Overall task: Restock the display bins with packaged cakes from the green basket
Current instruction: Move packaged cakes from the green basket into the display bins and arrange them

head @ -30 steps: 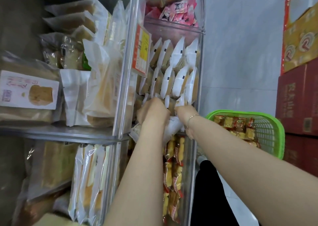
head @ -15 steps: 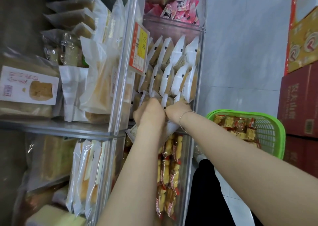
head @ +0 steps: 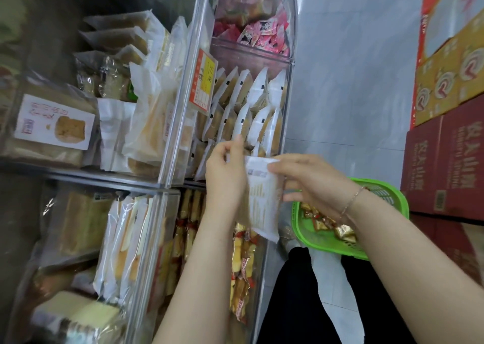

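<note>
Both hands hold one white cake packet (head: 263, 199) upright just in front of the clear middle bin (head: 286, 102), at its lower front edge. Left hand (head: 226, 176): fingers curled round the packet's left edge, thumb raised toward the bin's rows. Right hand (head: 311, 178): thumb and fingertips pinch the packet's top right corner, other fingers loosely extended behind it. Packet is clear of the bin, not yet seated.

Bin contents: white packets stand on edge in tight slanted rows, nearly to the front wall. A bin of yellow-and-red wrapped cakes (head: 242, 265) sits directly below; a bin of pink packets (head: 259, 36) above.

Green basket (head: 311, 235) rests low to the right, just beside the person's knee, with small gold and red wrapped pieces in it.

Risks, judged:
- Rows look full. Forcing the packet in could buckle it or tip neighbours forward out of the bin.
- Film looks slick; a corner pinch alone may slip once the left hand releases, dropping the packet toward the lower bin or the floor.
- Soft cake may crush if squeezed.
</note>
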Demonstrator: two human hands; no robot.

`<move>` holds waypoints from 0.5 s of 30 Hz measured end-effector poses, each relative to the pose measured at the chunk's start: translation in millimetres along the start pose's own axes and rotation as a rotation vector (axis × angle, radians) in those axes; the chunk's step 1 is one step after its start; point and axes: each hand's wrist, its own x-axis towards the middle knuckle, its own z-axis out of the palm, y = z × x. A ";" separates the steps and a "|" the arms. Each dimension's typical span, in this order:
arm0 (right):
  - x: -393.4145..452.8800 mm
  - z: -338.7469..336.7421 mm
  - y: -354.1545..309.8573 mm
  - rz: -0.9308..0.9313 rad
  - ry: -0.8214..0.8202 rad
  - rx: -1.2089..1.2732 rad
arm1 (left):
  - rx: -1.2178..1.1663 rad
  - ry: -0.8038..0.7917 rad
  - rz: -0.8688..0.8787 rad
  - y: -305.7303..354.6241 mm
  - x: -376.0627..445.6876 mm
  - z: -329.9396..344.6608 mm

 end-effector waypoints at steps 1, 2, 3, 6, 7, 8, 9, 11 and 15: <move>0.3 -0.2 -2.4 -0.021 0.117 0.028 | -0.033 -0.002 0.003 4.0 -3.2 -0.3; -0.5 0.0 -6.3 -0.060 0.226 0.082 | -0.044 -0.001 0.027 6.7 -7.0 -2.3; -1.4 -0.1 -11.2 -0.131 0.309 0.147 | -0.034 0.009 0.065 9.8 -11.6 -5.2; -16.0 9.3 -25.4 -0.530 0.427 0.083 | -0.193 -0.048 0.040 15.7 -27.9 -15.8; -24.2 16.4 -25.7 -0.676 0.437 -0.056 | -0.381 -0.166 -0.043 16.9 -31.9 -19.0; -31.0 24.0 -20.9 -0.790 0.439 -0.246 | -0.608 -0.298 -0.142 18.8 -35.9 -22.1; -36.0 30.9 -11.7 -0.858 0.420 -0.466 | -0.798 -0.391 -0.215 20.8 -39.1 -25.4; -44.7 44.3 12.2 -0.859 0.288 -0.784 | -0.937 -0.468 -0.295 18.0 -43.6 -27.9; -56.7 49.4 32.8 -0.747 0.191 -0.444 | -0.771 -0.278 -0.370 -5.4 -39.4 -28.8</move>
